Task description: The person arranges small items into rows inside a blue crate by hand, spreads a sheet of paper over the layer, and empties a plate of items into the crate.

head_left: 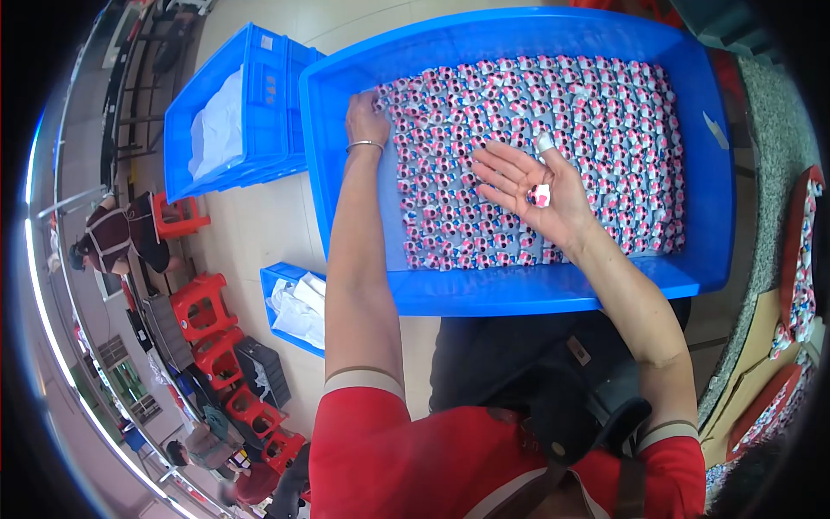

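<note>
A big blue plastic bin [510, 292] holds many small pink, white and blue toy figures [519, 108] with dark spots like sunglasses, set out in rows on a pale sheet. Inside its left end, my left hand [367, 119], with a bracelet at the wrist, reaches the far corner of the rows. Its fingers are curled down, and their tips and anything between them are hidden. Over the middle of the rows, my right hand [536, 186] is palm up with fingers stretched out. One loose toy figure [540, 196] rests on this palm. White tape [544, 142] wraps the thumb.
Stacked blue crates [281, 95] with white sheets stand left of the bin. A smaller blue crate [294, 316] sits below them. Red stools [199, 307] line the left floor, with people beyond. At right, red trays [800, 251] of figures lie by a speckled surface [765, 130].
</note>
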Motion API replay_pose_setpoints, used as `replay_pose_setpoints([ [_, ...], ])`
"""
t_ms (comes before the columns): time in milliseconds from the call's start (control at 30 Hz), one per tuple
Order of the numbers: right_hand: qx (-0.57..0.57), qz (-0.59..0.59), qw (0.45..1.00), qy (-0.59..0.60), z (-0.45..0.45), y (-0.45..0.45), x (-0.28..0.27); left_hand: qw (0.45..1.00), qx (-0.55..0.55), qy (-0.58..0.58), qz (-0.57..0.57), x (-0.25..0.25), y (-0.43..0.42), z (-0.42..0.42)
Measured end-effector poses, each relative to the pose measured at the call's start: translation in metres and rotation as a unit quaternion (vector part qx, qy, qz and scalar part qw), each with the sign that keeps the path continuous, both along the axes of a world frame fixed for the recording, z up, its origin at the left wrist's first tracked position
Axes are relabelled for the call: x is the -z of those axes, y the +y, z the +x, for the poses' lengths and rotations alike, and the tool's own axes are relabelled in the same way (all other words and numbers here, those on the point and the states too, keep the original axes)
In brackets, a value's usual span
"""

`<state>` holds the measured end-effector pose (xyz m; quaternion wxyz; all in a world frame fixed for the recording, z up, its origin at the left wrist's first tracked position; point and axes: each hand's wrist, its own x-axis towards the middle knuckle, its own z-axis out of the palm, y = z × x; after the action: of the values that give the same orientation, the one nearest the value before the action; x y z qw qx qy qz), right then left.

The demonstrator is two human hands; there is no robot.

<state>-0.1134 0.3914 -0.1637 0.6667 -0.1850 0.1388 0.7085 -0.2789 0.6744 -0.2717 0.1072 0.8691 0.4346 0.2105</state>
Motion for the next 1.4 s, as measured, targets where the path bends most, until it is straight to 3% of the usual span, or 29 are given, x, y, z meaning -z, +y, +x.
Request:
replay_pose_setpoints([
  [33, 0.003, 0.002, 1.0, 0.0, 0.001, 0.0, 0.001, 1.0, -0.001, -0.005, -0.014, -0.001, -0.001, 0.0],
  [67, 0.006, 0.0, 1.0, 0.002, 0.0, 0.0, 0.003, 0.999, 0.015, -0.004, 0.046, -0.003, -0.005, -0.002],
  [133, 0.015, 0.005, 1.0, 0.01, 0.0, -0.001, 0.002, 0.999, -0.025, -0.037, 0.01, -0.014, -0.015, -0.006],
  [167, 0.022, 0.017, 0.999, 0.017, 0.002, -0.001, 0.003, 0.997, 0.014, -0.05, 0.061, -0.023, -0.019, -0.006],
  [233, 0.029, 0.02, 0.999, 0.027, 0.004, 0.0, 0.008, 0.984, 0.067, -0.143, -0.087, -0.074, -0.066, 0.011],
  [300, 0.029, 0.013, 0.999, 0.019, 0.005, 0.004, 0.005, 0.923, 0.158, -0.17, -0.306, -0.12, -0.117, 0.023],
  [333, 0.031, 0.012, 0.999, 0.018, 0.004, 0.005, 0.001, 0.906, 0.229, -0.148, -0.324, -0.144, -0.144, 0.03],
  [433, 0.011, 0.02, 0.999, -0.042, -0.002, 0.008, -0.002, 0.873, 0.362, -0.119, -0.304, -0.144, -0.184, 0.046],
  [533, 0.027, -0.001, 1.0, -0.014, -0.005, 0.01, 0.002, 0.898, 0.371, -0.088, -0.22, -0.135, -0.186, 0.049],
  [600, 0.004, -0.031, 0.998, -0.049, -0.008, 0.008, -0.01, 0.869, 0.29, -0.168, -0.363, -0.137, -0.181, 0.049],
  [633, -0.041, -0.031, 0.995, -0.091, -0.004, 0.006, -0.011, 0.852, 0.189, -0.214, -0.44, -0.125, -0.174, 0.041],
  [700, -0.045, -0.031, 0.993, -0.103, -0.002, -0.002, -0.001, 0.851, 0.069, -0.268, -0.446, -0.103, -0.141, 0.024],
  [733, -0.045, -0.027, 0.993, -0.108, 0.0, -0.006, 0.001, 0.824, 0.023, -0.309, -0.474, -0.102, -0.125, 0.017],
  [800, -0.043, -0.027, 0.995, -0.085, 0.003, -0.012, 0.003, 0.861, -0.042, -0.32, -0.394, -0.072, -0.086, -0.002],
  [867, -0.042, -0.03, 0.996, -0.079, 0.003, -0.013, 0.005, 0.859, -0.113, -0.341, -0.365, -0.05, -0.055, -0.013],
  [900, -0.04, -0.015, 0.997, -0.072, 0.002, -0.013, 0.006, 0.815, -0.168, -0.366, -0.417, -0.046, -0.047, -0.014],
  [933, -0.036, 0.0, 0.997, -0.066, 0.003, -0.013, 0.007, 0.814, -0.167, -0.365, -0.419, -0.041, -0.042, -0.013],
  [1000, -0.033, 0.001, 0.997, -0.074, 0.004, -0.014, 0.006, 0.882, -0.254, -0.216, -0.332, -0.029, -0.033, -0.01],
  [1067, -0.026, 0.027, 0.995, -0.087, 0.005, -0.018, 0.01, 0.965, -0.187, -0.089, -0.161, 0.03, 0.003, -0.03],
  [1100, -0.012, 0.036, 0.995, -0.092, 0.006, -0.022, 0.01, 0.987, -0.15, -0.02, -0.049, 0.03, 0.005, -0.031],
  [1133, -0.008, 0.028, 0.994, -0.105, 0.005, -0.026, 0.009, 0.979, -0.171, 0.043, -0.102, 0.011, -0.004, -0.022],
  [1167, 0.0, 0.013, 0.992, -0.122, 0.004, -0.029, 0.007, 0.979, -0.178, 0.052, -0.08, 0.008, -0.008, -0.018],
  [1300, 0.026, 0.0, 0.97, -0.242, -0.002, -0.06, -0.012, 0.983, -0.107, -0.036, -0.143, 0.027, 0.0, -0.023],
  [1367, 0.04, -0.004, 0.948, -0.317, -0.005, -0.088, -0.028, 0.988, -0.071, -0.003, -0.14, 0.044, 0.025, -0.035],
  [1400, 0.051, 0.01, 0.932, -0.359, -0.004, -0.102, -0.034, 0.988, -0.067, 0.082, -0.11, 0.029, 0.025, -0.032],
])
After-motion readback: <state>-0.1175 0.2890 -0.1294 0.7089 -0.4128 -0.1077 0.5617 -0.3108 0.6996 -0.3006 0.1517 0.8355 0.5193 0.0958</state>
